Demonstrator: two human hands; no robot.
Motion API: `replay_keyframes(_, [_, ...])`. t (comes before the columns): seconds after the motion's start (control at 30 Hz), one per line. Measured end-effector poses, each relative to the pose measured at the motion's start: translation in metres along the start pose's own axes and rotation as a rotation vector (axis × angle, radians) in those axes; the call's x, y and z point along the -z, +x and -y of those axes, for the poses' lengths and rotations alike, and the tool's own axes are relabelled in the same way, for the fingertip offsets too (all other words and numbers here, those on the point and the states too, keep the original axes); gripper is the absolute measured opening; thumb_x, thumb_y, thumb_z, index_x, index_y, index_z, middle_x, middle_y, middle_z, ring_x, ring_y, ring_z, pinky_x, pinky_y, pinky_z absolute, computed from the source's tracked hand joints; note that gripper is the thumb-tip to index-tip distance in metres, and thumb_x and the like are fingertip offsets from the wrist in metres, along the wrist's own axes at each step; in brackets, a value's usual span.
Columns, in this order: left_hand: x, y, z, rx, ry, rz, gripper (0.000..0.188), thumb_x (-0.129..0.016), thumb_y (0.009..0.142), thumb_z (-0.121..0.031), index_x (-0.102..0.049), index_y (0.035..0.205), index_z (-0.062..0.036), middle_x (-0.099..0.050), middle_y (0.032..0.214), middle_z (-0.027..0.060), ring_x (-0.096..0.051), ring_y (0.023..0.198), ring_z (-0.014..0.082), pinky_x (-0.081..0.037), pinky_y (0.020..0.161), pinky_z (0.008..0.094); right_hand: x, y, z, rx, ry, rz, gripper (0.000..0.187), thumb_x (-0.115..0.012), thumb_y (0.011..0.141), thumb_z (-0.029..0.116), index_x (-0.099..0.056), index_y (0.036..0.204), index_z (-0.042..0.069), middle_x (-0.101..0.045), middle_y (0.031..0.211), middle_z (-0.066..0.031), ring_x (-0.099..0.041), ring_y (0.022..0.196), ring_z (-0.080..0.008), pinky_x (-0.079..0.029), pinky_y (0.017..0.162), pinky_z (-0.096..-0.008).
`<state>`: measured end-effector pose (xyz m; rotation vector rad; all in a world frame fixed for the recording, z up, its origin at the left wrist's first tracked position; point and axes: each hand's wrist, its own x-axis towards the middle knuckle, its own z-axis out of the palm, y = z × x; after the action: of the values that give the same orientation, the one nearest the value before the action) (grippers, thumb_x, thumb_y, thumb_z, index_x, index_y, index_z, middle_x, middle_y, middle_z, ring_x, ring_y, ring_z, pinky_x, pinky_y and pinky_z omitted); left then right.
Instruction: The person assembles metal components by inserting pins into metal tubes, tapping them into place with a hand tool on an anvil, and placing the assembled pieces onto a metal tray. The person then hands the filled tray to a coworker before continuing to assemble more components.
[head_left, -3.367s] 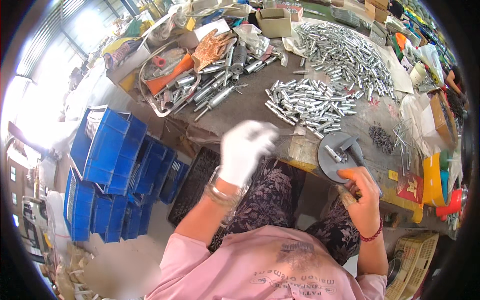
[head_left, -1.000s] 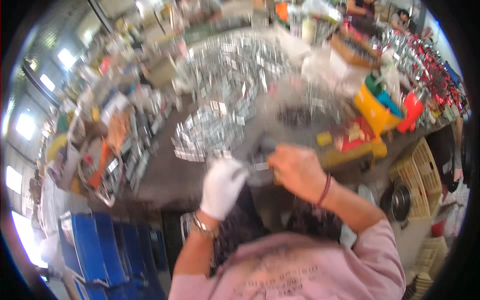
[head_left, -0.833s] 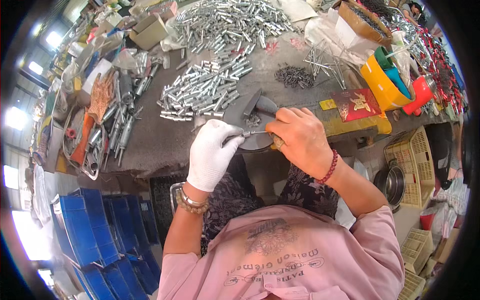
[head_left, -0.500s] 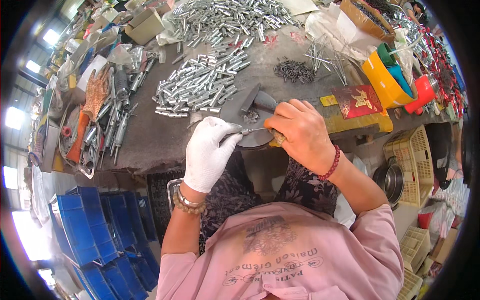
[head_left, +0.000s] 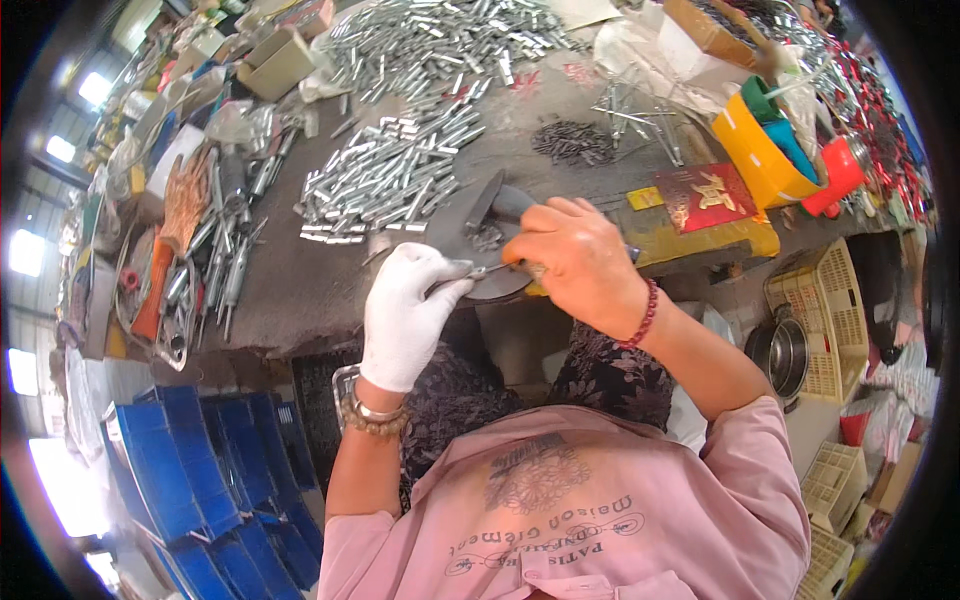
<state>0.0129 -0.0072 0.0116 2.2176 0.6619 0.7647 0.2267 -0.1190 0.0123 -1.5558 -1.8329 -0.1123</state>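
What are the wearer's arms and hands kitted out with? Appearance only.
Left hand: white knit glove; silvery bangle and brownish beaded bracelet at the wrist. Right hand: no glove, dark red beaded bracelet. Pink sleeves leave both forearms uncovered.

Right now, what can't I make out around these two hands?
All in the head view:
Small metal part: partly covered by the gloved left hand.
Thin rod: its right end is hidden by the right hand.
Grey disc: right side partly behind the right hand.
Dark pieces: too small to tell their exact shape.
Far metal pile: cut off by the top edge.
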Motion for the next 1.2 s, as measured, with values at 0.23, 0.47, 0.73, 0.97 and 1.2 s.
replay_keyframes(0.23, [0.003,-0.008,0.006,-0.010,0.036,0.002,0.017,-0.082,0.081,0.003,-0.078,0.097,-0.0010,-0.064,0.094,0.0073,-0.064,0.094,0.0230,-0.052,0.084,0.0342,0.004,-0.005,-0.010,-0.037,0.028,-0.081,0.019,-0.077,0.078,0.007,-0.080,0.096,0.015,-0.066,0.092,-0.0057,-0.068,0.093,-0.0290,-0.054,0.084,-0.0426])
replay_keyframes(0.47, [0.001,0.007,0.002,-0.020,0.031,0.003,0.017,-0.083,0.082,-0.001,-0.079,0.098,-0.0015,-0.067,0.092,0.0108,-0.065,0.093,0.0275,-0.052,0.084,0.0376,0.061,-0.008,-0.115,-0.479,-0.223,-0.127,0.017,-0.076,0.086,0.006,-0.077,0.103,0.011,-0.073,0.102,-0.0112,-0.072,0.100,-0.0342,-0.058,0.088,-0.0456])
replay_keyframes(0.73, [0.005,0.001,0.010,-0.065,0.000,-0.011,0.011,-0.085,0.084,-0.003,-0.079,0.094,-0.0033,-0.066,0.090,0.0067,-0.064,0.089,0.0227,-0.053,0.085,0.0359,0.040,0.002,-0.153,-0.406,-0.164,-0.024,0.015,-0.074,0.085,0.005,-0.075,0.099,0.009,-0.073,0.104,-0.0149,-0.071,0.102,-0.0393,-0.057,0.088,-0.0495])
replay_keyframes(0.97, [0.004,-0.012,0.001,-0.057,0.027,-0.006,0.013,-0.085,0.084,-0.006,-0.081,0.097,-0.0060,-0.067,0.091,0.0068,-0.065,0.093,0.0256,-0.053,0.085,0.0371,0.047,-0.008,-0.131,-0.353,-0.210,-0.066,0.015,-0.072,0.083,-0.004,-0.071,0.094,0.006,-0.070,0.098,-0.0151,-0.069,0.096,-0.0404,-0.056,0.083,-0.0499])
replay_keyframes(1.2, [0.003,-0.010,0.004,-0.047,0.012,-0.019,0.009,-0.084,0.086,-0.008,-0.080,0.093,-0.0066,-0.066,0.088,0.0061,-0.065,0.092,0.0254,-0.052,0.091,0.0383,0.046,0.003,-0.119,-0.305,-0.207,-0.049,0.026,-0.068,0.083,-0.007,-0.069,0.105,0.006,-0.071,0.101,-0.0155,-0.070,0.098,-0.0392,-0.056,0.085,-0.0480])
